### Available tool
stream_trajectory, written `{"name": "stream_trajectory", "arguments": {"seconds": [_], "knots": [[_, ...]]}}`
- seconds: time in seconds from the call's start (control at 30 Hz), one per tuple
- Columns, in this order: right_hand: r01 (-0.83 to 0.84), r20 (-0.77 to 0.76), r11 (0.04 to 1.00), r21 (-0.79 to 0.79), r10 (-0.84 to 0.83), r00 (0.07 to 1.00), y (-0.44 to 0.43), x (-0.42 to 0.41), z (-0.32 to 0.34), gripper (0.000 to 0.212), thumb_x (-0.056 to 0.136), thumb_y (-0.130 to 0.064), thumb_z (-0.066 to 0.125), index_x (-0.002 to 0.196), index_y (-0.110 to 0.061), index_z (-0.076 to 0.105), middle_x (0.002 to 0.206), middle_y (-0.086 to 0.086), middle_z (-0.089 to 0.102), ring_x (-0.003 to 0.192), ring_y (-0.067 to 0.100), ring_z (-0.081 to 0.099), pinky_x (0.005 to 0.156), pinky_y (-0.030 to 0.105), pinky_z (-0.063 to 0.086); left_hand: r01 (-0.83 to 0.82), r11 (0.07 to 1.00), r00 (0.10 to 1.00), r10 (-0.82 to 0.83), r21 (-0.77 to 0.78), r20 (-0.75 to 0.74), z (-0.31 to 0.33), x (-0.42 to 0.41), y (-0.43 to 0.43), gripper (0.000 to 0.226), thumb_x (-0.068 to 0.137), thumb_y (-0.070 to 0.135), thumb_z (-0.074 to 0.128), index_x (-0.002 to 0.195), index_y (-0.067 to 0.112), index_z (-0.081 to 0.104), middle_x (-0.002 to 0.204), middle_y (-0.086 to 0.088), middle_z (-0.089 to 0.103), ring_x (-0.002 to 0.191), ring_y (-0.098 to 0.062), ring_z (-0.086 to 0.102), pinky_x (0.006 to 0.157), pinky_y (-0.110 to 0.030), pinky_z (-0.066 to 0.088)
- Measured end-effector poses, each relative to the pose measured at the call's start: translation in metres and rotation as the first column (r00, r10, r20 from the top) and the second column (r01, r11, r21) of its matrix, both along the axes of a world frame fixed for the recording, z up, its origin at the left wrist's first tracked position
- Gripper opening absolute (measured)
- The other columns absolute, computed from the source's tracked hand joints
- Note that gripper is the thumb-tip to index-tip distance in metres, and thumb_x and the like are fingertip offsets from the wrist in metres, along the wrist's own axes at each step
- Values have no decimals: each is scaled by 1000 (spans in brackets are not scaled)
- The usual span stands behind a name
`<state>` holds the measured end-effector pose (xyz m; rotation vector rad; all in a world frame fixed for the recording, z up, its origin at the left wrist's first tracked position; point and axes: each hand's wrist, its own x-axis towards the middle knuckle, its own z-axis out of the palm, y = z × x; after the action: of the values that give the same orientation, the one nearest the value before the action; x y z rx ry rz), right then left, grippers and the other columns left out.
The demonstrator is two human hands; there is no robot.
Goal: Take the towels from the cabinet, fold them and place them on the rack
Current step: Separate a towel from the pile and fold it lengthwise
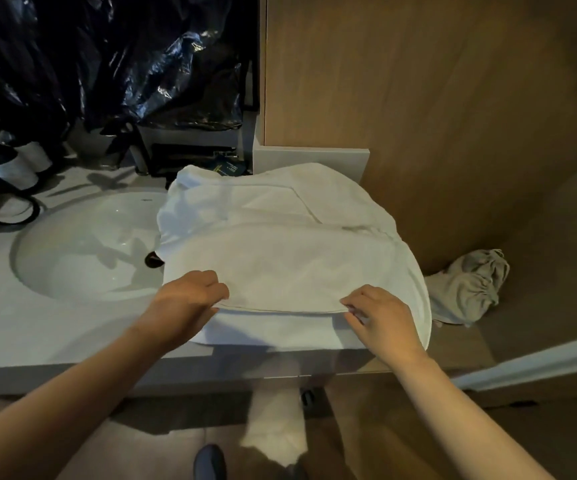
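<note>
I see the white towel lying across the counter, just at 3 o'clock of the sink, with its left edge hanging over the basin rim and partly covering the dark drain. A top layer is folded toward me, and its stitched hem runs between my two hands.

My left hand is at the towel's 7 o'clock. Its fingers curl down over the left end of that hem and the thumb tucks beneath, so it grips the cloth narrowly. My right hand is at 5 o'clock and pinches the right end of the same hem between thumb and fingertips, the other fingers bent close. The fingertips of both hands are partly buried in the fabric, so I cannot tell how many layers each holds.

At 11 o'clock a crumpled black plastic bag fills the dim corner, and what sits under it is too dark to read. A wooden wall rises at 1 o'clock. A grey bundle of cloth lies at 3 o'clock beside the towel. Below the counter edge, at 6 o'clock, another white cloth hangs blurred, and a dark shoe is cut off by the frame.
</note>
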<state>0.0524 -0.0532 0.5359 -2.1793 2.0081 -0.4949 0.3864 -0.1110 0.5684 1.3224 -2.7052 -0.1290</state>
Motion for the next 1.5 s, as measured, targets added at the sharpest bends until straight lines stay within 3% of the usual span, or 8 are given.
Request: {"name": "stream_trajectory", "arguments": {"seconds": [0.13,0.27,0.47,0.6,0.73,1.03,1.27,1.5], "knots": [[59,88,995,-82,-52,995,8,-7,1,13,87,-23,72,99,-19,74,102,-2,71,94,17,64,84,30,51,-29,995,985,12,-91,-174,-6,0,13,9,80,9,70,88,11,72,82,-7,63,73,-30,61,53,-36,52],[55,114,992,-118,-42,993,27,-16,-8,9,83,-19,75,91,-19,70,96,-3,69,89,14,62,78,28,53,142,985,975,-156,-96,-160,-24,8,32,26,91,24,49,103,14,70,94,-4,61,77,-19,56,60,-30,47],[19,32,995,100,-22,999,30,-4,-37,12,89,-28,70,97,-19,70,100,-4,69,93,16,63,82,25,50,-1,1000,989,3,20,-149,-57,7,33,24,79,12,75,102,16,72,91,-3,63,77,-23,59,59,-34,52],[33,11,994,100,-34,999,26,-5,-40,12,88,-27,71,97,-19,70,100,-2,69,92,17,63,83,27,52,51,999,980,-52,-8,-193,-62,3,33,9,86,21,64,92,18,71,86,0,60,73,-19,57,59,-23,40],[10,55,1000,23,-11,998,36,-9,-38,11,84,-22,74,88,-21,65,91,-5,66,82,10,58,74,14,43,105,993,974,-113,-50,-195,-62,12,34,26,91,27,48,97,16,70,86,-1,60,71,-16,53,60,-20,34],[41,9,994,101,-42,999,45,1,-57,12,83,-18,77,93,-19,70,96,-2,68,88,16,64,81,23,50,69,993,977,-48,94,-207,-69,8,36,15,76,13,80,89,16,74,99,0,69,79,-22,66,63,-33,57],[66,115,983,169,-86,990,42,-3,-57,8,90,-28,69,97,-23,70,100,-6,67,92,10,59,84,23,51,-33,970,968,90,240,-234,-71,8,29,14,78,18,79,91,20,76,101,8,69,88,-14,65,73,-10,38],[90,125,979,181,-114,986,43,-3,-56,10,90,-37,67,93,-27,70,96,-13,64,90,5,57,83,21,51,-55,955,970,121,292,-213,-66,6,32,12,80,19,77,92,18,76,103,8,69,87,-9,62,70,-3,31]]}}
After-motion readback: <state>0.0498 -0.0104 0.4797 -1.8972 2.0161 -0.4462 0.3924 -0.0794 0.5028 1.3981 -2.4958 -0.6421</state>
